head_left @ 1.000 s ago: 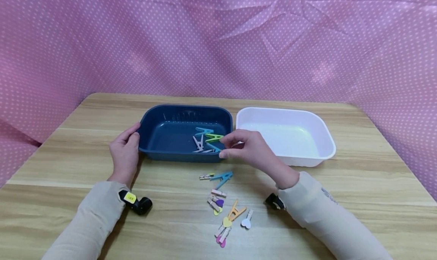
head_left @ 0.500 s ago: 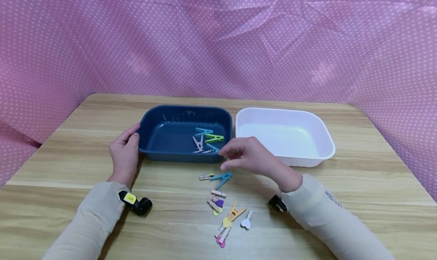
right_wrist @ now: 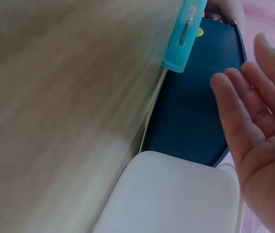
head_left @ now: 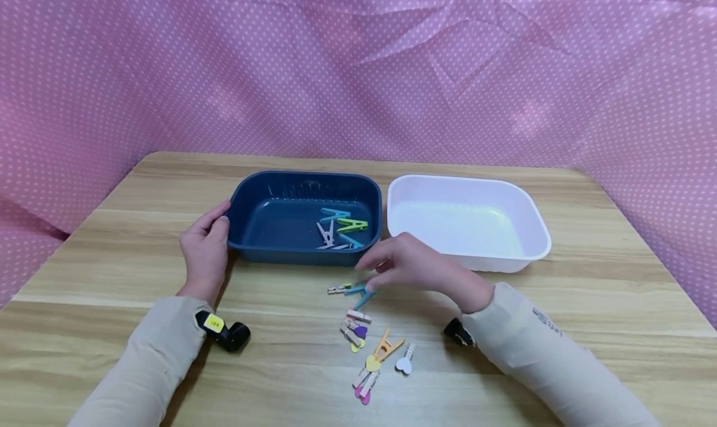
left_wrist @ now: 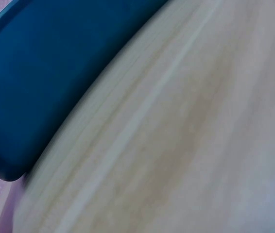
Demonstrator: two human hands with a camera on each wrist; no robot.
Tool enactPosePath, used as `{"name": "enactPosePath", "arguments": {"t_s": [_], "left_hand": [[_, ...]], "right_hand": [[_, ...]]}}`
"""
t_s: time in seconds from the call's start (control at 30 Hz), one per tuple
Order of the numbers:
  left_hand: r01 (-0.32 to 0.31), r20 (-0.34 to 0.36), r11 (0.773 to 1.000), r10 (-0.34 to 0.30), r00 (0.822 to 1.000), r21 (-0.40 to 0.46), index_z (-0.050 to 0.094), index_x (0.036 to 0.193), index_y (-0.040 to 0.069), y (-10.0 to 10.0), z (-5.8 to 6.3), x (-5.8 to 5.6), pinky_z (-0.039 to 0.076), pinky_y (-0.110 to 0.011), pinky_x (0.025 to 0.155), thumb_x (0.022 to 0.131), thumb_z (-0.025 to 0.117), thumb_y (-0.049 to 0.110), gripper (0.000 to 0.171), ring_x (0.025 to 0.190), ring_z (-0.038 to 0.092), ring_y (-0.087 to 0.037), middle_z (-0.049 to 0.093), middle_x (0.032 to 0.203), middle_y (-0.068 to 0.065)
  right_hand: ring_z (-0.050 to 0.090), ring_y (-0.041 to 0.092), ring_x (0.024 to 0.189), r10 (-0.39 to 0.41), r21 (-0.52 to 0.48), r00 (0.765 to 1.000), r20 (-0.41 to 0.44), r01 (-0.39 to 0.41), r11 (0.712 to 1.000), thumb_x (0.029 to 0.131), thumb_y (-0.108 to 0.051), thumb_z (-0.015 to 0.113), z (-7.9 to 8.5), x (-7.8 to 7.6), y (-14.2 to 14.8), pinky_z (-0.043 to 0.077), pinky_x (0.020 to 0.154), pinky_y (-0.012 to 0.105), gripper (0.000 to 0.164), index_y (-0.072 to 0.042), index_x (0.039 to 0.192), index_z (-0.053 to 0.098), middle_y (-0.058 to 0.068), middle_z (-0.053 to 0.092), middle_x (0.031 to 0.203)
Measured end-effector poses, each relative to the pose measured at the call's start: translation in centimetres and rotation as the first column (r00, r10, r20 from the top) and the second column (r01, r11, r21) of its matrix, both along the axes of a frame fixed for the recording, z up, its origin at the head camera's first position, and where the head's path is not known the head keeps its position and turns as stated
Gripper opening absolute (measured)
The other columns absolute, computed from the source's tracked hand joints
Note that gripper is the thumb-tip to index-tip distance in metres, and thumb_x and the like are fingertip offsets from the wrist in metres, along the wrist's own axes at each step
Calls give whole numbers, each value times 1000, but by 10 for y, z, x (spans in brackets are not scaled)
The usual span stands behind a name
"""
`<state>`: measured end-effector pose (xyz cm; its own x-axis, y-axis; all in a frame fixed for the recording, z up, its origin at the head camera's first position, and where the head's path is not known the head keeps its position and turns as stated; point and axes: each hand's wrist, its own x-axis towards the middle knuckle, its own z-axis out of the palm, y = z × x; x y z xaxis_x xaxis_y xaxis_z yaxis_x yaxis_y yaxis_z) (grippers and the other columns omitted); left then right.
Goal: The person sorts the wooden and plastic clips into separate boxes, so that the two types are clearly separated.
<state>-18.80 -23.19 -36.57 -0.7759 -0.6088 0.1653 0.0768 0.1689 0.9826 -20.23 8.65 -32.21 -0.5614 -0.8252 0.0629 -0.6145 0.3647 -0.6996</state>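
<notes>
My left hand (head_left: pixel 203 253) pinches the left rim of a dark blue plastic tub (head_left: pixel 280 255), thumb on the near side. Inside the tub's right half lie several plastic clothespins, among them a lime green clothespin (head_left: pixel 351 225) and a grey clothespin (head_left: pixel 327 234). My right hand (head_left: pixel 411 264) hovers just before the tub's near right corner, thumb and fingers apart. Beneath its fingertips a blue clothespin (head_left: pixel 364 300) lies on the table, partly hidden by the thumb. In the right wrist view, a gap separates the spread fingers from that blue clothespin (right_wrist: pixel 180 41).
A white plastic tub (head_left: pixel 470 262) stands at the right, beside the blue one. Nearer on the wooden table (head_left: pixel 269 365) lie an orange clothespin (head_left: pixel 386 347), a white heart clip (head_left: pixel 404 366) and several small wooden heart clips. Pink dotted cloth (head_left: pixel 358 72) hangs behind.
My right hand has moved from the blue tub's near right rim down toward me, over the blue clothespin on the table. My left hand stays at the tub's rim.
</notes>
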Motion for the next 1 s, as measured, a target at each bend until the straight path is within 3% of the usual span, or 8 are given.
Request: {"name": "enactPosePath", "arguments": {"t_s": [0.53, 1.0], "left_hand": [[6, 10, 1000, -6, 1000, 10, 65, 117, 12, 0, 1, 0, 40, -26, 101, 92, 52, 14, 29, 117, 51, -8, 61, 124, -1], [16, 18, 1000, -16, 1000, 16, 65, 119, 15, -1, -1, 0, 40, -27, 101, 93, 51, 15, 29, 121, 50, -9, 60, 125, 1]], "right_hand": [[62, 13, 96, 14, 203, 1000, -10, -12, 979, 78, -12, 73, 0, 3, -7, 51, 84, 26, 27, -11, 105, 70, 0, 68, 103], [59, 4, 86, -17, 353, 1000, -12, 20, 935, 78, -14, 73, -5, 3, -14, 49, 78, 22, 31, -18, 108, 68, -9, 67, 95]]}}
